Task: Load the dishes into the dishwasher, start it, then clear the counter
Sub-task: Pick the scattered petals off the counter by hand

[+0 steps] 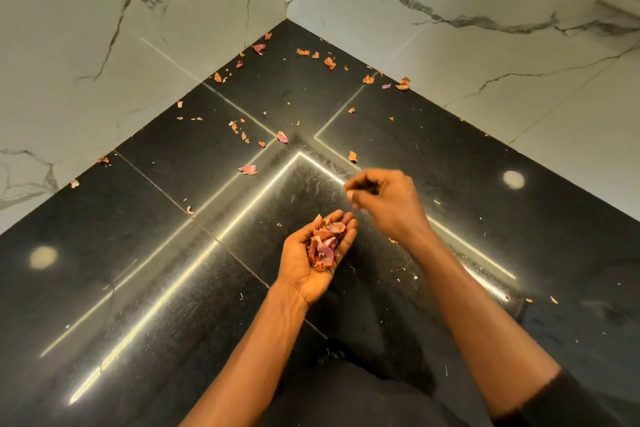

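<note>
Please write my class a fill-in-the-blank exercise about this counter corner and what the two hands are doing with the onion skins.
1. The left hand is cupped palm ____, carrying a pile of onion skins.
2. The right hand is turned palm ____, its fingertips pinched together.
3. Loose skins lie scattered on the counter, whose colour is ____.
4. The two marble walls behind the counter meet in a ____.

Missing words: up; down; black; corner.

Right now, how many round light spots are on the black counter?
2. One round spot is at the far left of the counter; the other is right of the right hand. Arms could hide more.
</note>
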